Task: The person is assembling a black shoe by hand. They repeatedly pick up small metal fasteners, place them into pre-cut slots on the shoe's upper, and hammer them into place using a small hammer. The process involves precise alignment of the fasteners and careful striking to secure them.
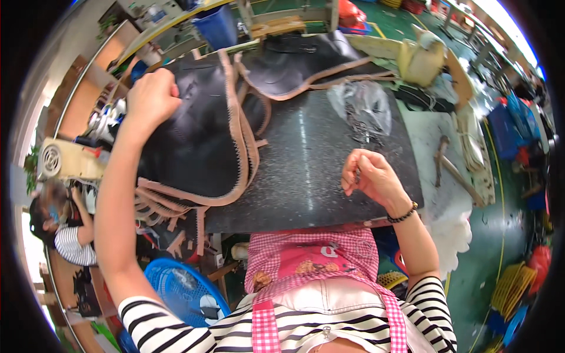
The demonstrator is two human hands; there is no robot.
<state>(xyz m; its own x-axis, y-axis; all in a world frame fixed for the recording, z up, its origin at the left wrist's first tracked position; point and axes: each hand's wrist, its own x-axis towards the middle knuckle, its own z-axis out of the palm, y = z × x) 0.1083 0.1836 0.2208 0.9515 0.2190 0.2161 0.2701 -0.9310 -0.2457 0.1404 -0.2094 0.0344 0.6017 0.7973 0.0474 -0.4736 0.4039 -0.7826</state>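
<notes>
Black leather panels (191, 126) with tan zigzag-cut edging lie over the left and back of the dark work board (282, 170). Above the upper left part of the nearest panel is my left hand (152, 99), closed like a fist; whatever its fingers hold, if anything, is hidden. My right hand (374, 179) is over the right side of the board, thumb and fingers pinched together. Something small and dark shows between them, too small to name. Just beyond it lies a clear plastic bag (365, 109) with many small dark pieces in and beside it.
A hammer (453, 167) lies on the pale slab right of the board. Behind it stands a yellowish container (421, 62). A blue basket (185, 288) is below the board at left. Another person (67, 226) sits at far left beside a beige machine (70, 159).
</notes>
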